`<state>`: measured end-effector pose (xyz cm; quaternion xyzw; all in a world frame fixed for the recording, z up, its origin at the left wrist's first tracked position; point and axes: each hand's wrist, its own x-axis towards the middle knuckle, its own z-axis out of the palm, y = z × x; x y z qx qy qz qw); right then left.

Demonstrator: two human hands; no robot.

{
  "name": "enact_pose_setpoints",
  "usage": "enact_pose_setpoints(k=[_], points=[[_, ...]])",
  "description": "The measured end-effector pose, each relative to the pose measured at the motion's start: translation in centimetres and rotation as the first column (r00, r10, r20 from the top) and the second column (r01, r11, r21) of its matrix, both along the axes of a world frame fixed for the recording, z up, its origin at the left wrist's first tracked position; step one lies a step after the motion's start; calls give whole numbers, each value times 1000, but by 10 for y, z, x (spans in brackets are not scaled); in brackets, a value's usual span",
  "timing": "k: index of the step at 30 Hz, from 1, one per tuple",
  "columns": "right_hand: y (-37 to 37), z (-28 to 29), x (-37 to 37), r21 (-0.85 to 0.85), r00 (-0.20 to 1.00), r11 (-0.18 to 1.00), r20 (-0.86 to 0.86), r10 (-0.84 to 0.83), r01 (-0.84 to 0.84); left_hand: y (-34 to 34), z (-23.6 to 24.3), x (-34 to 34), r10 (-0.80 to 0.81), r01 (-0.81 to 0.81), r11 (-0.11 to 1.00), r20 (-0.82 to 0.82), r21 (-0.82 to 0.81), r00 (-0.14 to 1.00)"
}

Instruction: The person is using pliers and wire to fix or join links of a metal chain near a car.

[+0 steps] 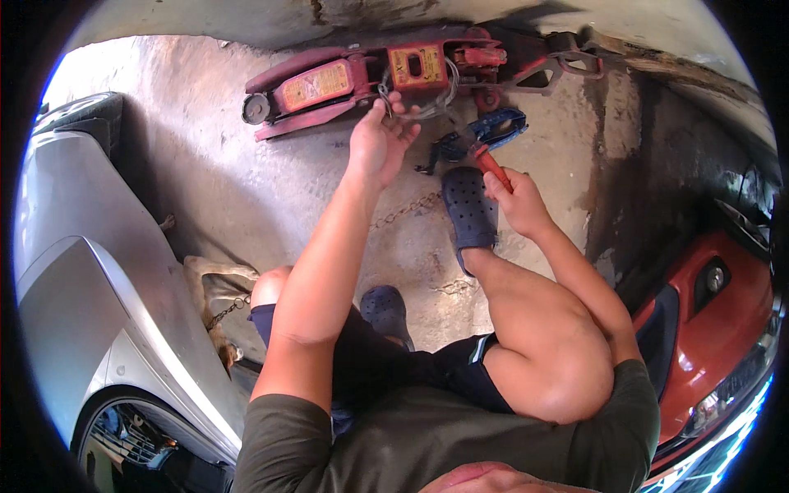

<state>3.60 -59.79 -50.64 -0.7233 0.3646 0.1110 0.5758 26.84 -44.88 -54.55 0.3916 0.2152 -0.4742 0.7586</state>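
Note:
My right hand (519, 202) grips the red handle (493, 168) of a slim tool. Its thin end points up and left toward the jack; its tip is blurred, so I cannot make out the exact kind. My left hand (382, 144) is raised beside a red floor jack (415, 67), fingers curled at a loop of grey wire (448, 92) that hangs across the jack's middle. The wire seems pinched between thumb and fingers. Below the jack, near the tool's end, a blue and black object (497, 125) lies on the concrete.
Dark blue clogs (471, 205) are on my feet. A rusty chain (408, 209) runs over the floor to a dog (215, 283) at the left. Silver car bodywork (74, 205) flanks me on the left, a red car (715, 312) on the right. A wall (657, 29) rises behind the jack.

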Motion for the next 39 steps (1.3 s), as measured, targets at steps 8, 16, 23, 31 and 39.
enact_pose_setpoints(k=[8,16,23,31,39], points=[[-17,12,-7,284,974,932,-53,-218,224,-17,24,-60,2,-3,999,-33,-52,999],[-24,22,-17,249,948,920,21,-318,303,-24,12,-62,-85,74,991,93,109,992],[-18,30,-31,170,994,980,16,-106,102,-15,-5,-52,-4,4,1000,-34,6,999],[-15,37,-28,136,999,990,18,-33,31,-6,-9,-38,-9,15,992,49,-129,999],[-15,36,-29,135,999,991,20,-28,25,-11,-14,-39,-229,209,973,319,96,920]])
